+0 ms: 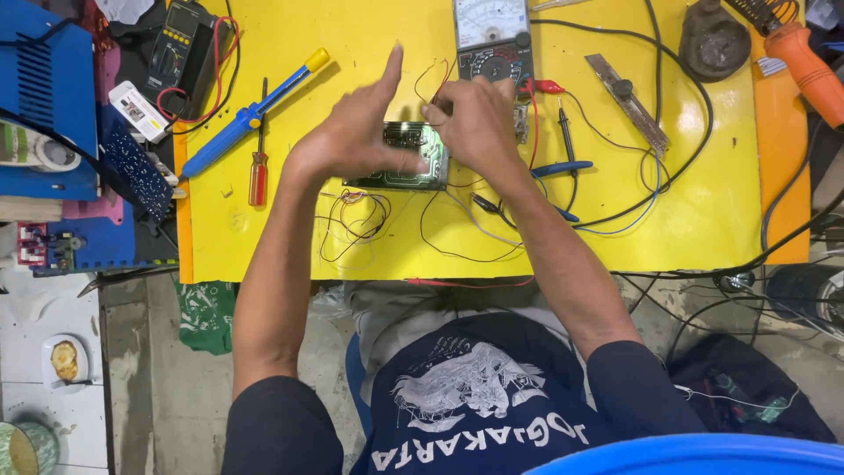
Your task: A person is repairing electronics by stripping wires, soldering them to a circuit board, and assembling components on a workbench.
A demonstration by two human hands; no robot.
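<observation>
Hiding circuit board (407, 158) beneath both hands.

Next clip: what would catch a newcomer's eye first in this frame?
The bright yellow tabletop fills the view, and at its middle the left hand and right hand meet over a green circuit board trailing thin wires. An analog multimeter sits just beyond the hands, and a blue desoldering pump with a yellow tip lies slanted to the left.
</observation>
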